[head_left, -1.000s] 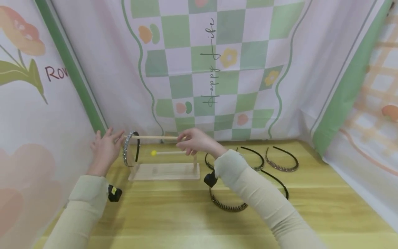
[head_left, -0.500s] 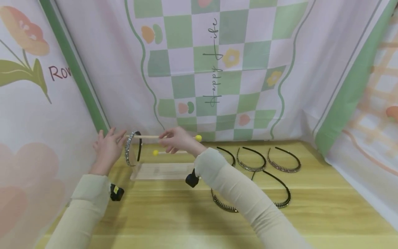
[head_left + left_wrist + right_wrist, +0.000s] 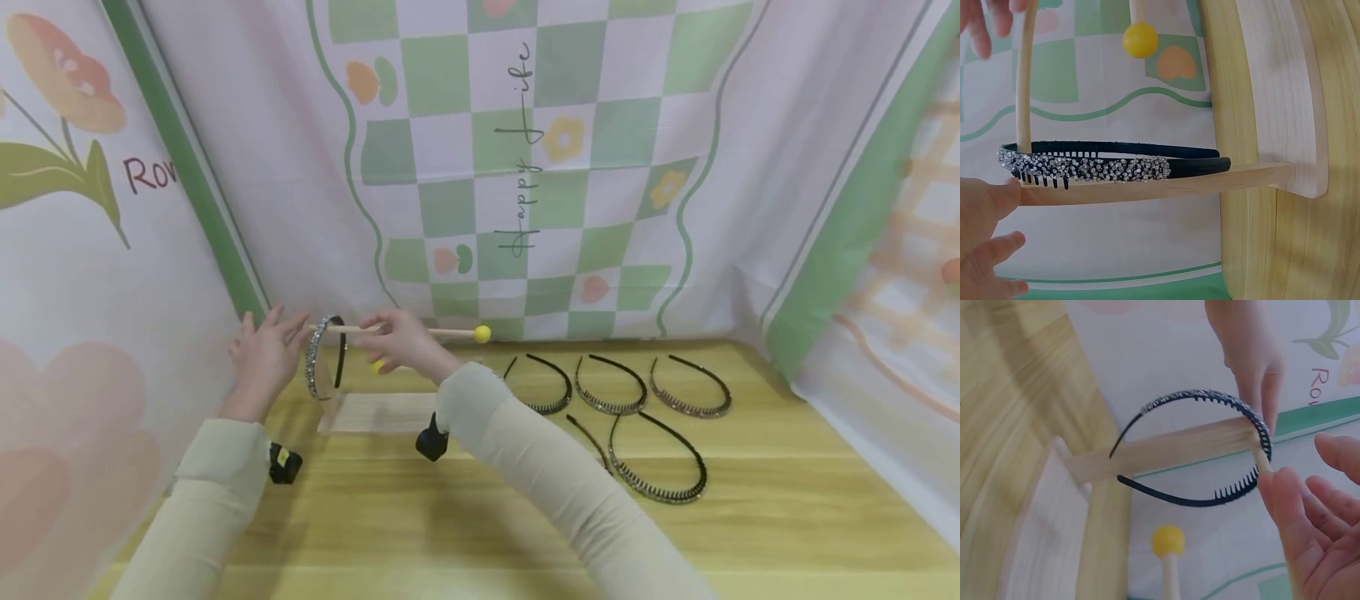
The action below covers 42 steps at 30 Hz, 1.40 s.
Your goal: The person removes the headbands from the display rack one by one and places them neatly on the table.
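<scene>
A black headband [image 3: 312, 367] set with clear rhinestones hangs from the upper rod [image 3: 1024, 75] of a wooden stand, beside its upright [image 3: 1166, 450]. My left hand [image 3: 266, 360] touches the top of that upright, fingers spread. My right hand [image 3: 401, 343] is at the rod just right of the headband; a fingertip overlaps the rod in the right wrist view, with another digit held apart. The rod ends in a yellow ball [image 3: 482, 334] beyond the right hand. Below, a lower rod's yellow ball [image 3: 1140, 40] shows, partly hidden by the right hand in the head view.
Several dark toothed headbands lie on the wooden table right of the stand, among them a back-row headband [image 3: 611, 408] and a front headband [image 3: 660, 498]. The stand's pale base [image 3: 375, 413] is partly behind the right sleeve [image 3: 517, 450]. Printed curtains [image 3: 495, 167] enclose the table.
My right hand has moved left along the upper rod toward the headband, uncovering the rod's yellow ball. My left hand stays by the upright, and the headband keeps its place.
</scene>
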Each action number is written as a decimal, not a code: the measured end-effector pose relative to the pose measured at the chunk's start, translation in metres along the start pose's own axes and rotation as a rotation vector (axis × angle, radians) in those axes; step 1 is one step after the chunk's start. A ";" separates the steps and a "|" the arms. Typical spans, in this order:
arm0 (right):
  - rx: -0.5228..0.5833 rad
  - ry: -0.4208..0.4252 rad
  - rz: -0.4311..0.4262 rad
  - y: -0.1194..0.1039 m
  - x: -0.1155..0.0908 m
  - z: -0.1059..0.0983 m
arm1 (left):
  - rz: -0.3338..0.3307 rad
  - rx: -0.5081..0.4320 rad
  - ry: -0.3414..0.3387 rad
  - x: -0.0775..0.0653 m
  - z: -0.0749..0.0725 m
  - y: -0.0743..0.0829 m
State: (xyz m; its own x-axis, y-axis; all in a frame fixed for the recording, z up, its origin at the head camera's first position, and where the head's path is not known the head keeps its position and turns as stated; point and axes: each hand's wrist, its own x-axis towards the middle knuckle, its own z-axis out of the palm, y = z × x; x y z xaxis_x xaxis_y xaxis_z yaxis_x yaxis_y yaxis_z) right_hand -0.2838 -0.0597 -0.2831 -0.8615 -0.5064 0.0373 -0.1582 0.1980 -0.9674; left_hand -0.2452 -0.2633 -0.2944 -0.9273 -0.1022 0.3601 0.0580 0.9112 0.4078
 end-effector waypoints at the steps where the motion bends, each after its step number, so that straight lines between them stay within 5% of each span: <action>1: 0.013 0.005 -0.002 0.000 0.001 0.002 | 0.002 0.003 0.003 0.000 0.000 0.000; 19: 0.130 -0.011 -0.018 0.005 0.015 0.036 | 0.057 0.013 0.004 0.001 0.001 -0.006; 37: 0.128 -0.003 -0.045 0.003 0.024 0.055 | 0.069 -0.014 0.012 0.003 -0.001 -0.009; 42: 0.234 -0.028 -0.012 0.003 0.027 0.058 | 0.063 -0.010 0.000 0.003 -0.001 -0.009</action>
State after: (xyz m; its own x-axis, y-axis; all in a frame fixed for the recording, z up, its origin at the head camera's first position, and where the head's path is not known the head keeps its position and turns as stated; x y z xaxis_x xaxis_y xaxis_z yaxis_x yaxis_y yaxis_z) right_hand -0.2798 -0.1213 -0.2999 -0.8463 -0.5309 0.0451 -0.0492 -0.0064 -0.9988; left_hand -0.2479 -0.2725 -0.2961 -0.9216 -0.0445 0.3856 0.1204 0.9117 0.3929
